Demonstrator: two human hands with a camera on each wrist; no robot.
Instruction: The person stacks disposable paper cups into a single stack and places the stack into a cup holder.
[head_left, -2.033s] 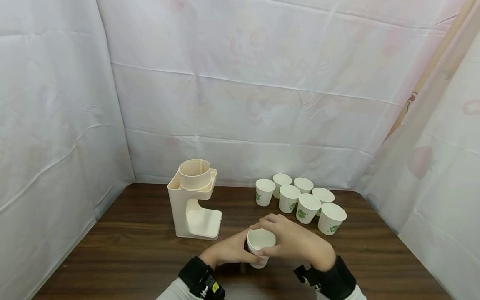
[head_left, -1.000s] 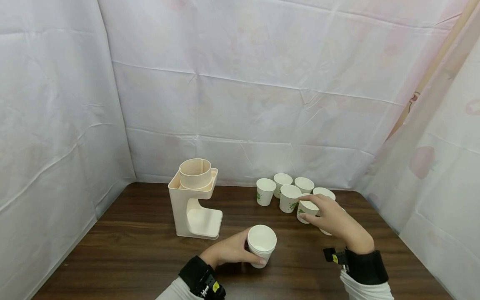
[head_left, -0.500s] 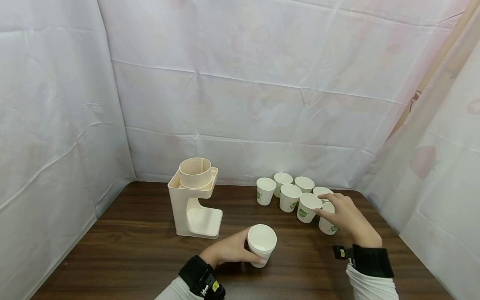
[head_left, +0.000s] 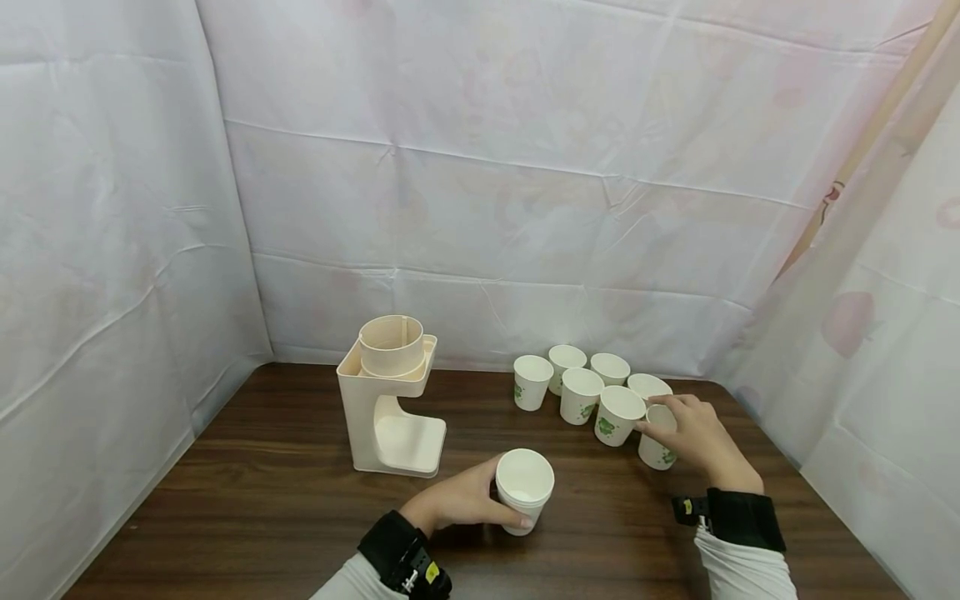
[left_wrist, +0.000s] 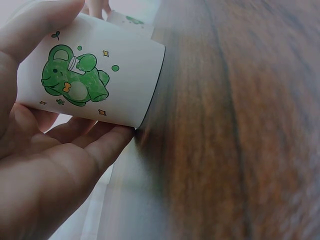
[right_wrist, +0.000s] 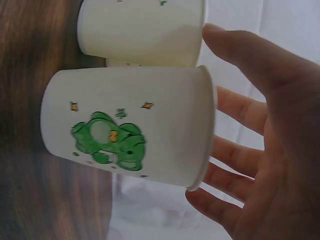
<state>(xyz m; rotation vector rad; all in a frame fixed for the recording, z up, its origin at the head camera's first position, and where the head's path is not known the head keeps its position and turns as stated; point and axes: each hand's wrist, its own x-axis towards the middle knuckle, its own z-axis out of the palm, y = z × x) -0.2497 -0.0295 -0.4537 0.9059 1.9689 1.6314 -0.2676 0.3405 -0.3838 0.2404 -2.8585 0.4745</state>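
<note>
In the head view my left hand (head_left: 463,502) grips a small stack of white paper cups (head_left: 525,477) upright near the table's front. Thumb and fingers wrap its side; the left wrist view shows a green bear print on the outer cup (left_wrist: 95,75). My right hand (head_left: 701,437) is at the front-right paper cup (head_left: 656,450) of a group, thumb and fingers spread about its rim. From the right wrist, that cup (right_wrist: 130,125) stands upright with the fingers beyond its rim and the thumb near a neighbouring cup (right_wrist: 145,30). Whether the fingers touch it I cannot tell.
Several more paper cups (head_left: 581,396) stand upright close together at the back right. A cream stand with a round holder (head_left: 390,358) on top is at the left of the dark wooden table (head_left: 247,500). White curtains (head_left: 480,208) enclose the back and sides.
My right hand has left the stack in the left hand and moved right to the front-right cup. The left hand keeps its hold on the stack.
</note>
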